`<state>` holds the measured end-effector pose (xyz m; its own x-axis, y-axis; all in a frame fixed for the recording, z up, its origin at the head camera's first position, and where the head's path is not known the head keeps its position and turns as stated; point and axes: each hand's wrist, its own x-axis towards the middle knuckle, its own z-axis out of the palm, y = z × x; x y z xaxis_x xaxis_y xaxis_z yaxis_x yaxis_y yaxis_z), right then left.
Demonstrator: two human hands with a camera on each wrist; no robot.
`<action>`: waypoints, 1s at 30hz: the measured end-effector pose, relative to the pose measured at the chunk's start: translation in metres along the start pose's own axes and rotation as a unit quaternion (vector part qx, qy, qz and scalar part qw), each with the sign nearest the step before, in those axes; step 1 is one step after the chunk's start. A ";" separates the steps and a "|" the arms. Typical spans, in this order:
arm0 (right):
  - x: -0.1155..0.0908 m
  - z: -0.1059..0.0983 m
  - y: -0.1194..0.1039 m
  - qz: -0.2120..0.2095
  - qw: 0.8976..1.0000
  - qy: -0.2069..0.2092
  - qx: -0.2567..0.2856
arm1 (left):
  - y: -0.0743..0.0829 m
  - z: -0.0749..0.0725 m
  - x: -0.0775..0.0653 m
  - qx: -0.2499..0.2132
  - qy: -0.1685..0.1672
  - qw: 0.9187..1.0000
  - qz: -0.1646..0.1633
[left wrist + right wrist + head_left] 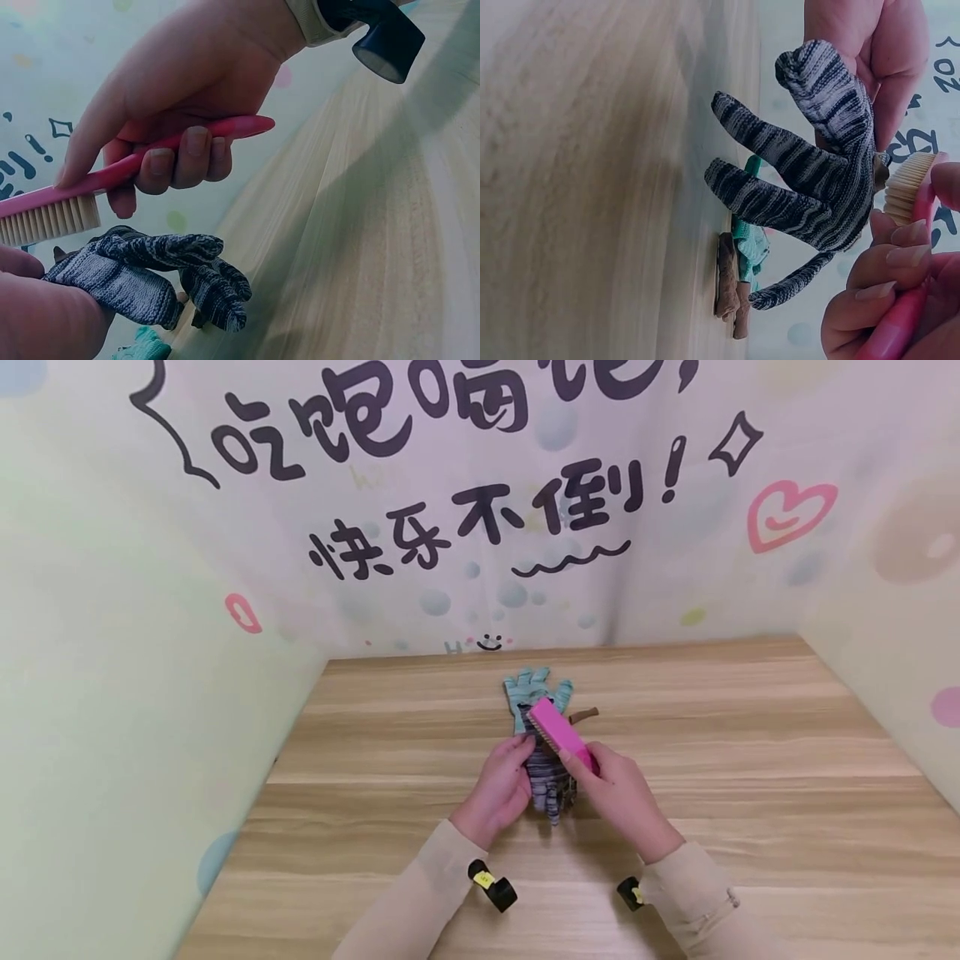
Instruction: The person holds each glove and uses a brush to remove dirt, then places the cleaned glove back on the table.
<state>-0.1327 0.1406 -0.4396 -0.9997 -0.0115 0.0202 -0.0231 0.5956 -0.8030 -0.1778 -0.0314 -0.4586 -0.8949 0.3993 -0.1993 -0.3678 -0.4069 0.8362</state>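
My left hand [498, 789] holds a black-and-grey striped knit glove [545, 770] above the table, its fingers hanging toward me. In the right wrist view the loose fingers of the striped glove [810, 165] spread out below the pinching left hand [862, 45]. A pink brush [558, 727] with pale bristles is gripped by its handle in my right hand [626, 797]. The brush's bristles [909, 184] are close to the upper part of the glove; whether they touch it I cannot tell. In the left wrist view the right fingers curl round the handle [244, 126].
Behind the striped glove, a teal glove [517, 693] lies on the wooden table [360, 752]. Brown glove-like pieces [726, 277] lie beside it. A printed cloth wall [420, 627] stands at the table's back edge. Black camera mounts [493, 887] sit on both wrists.
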 end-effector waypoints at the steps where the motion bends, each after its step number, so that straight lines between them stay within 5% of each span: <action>1: 0.001 0.000 0.000 -0.002 1.000 0.000 0.000 | 0.000 0.000 0.001 0.003 0.000 1.000 0.003; 30: 0.019 0.015 0.001 -0.012 0.998 -0.030 -0.047 | 0.000 0.003 0.015 -0.020 0.036 0.999 0.030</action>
<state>-0.1517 0.1295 -0.4491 -0.9973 -0.0731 0.0004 -0.0492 0.6678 -0.7427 -0.1912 -0.0232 -0.4599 -0.9312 0.3129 -0.1871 -0.3212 -0.4612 0.8271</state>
